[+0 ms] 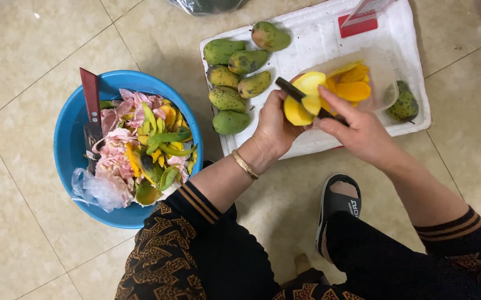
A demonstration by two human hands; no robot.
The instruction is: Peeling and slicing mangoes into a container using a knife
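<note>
My left hand (272, 129) grips a peeled yellow mango (302, 100) over the white foam tray (318, 39). My right hand (358, 129) holds a black-handled knife (293, 90) whose blade lies across the mango's flesh. Just beyond the mango a clear plastic container (382, 78) holds yellow mango slices (352, 83). Several unpeeled green mangoes (235, 83) lie on the tray's left part, close to my left hand.
A blue basin (71, 139) on the left holds green mango peels, pink scraps, a plastic bag and a red-handled cleaver (91, 119). One spotted green mango (405, 105) lies at the tray's right end. My sandalled foot (337, 203) rests on the beige floor tiles.
</note>
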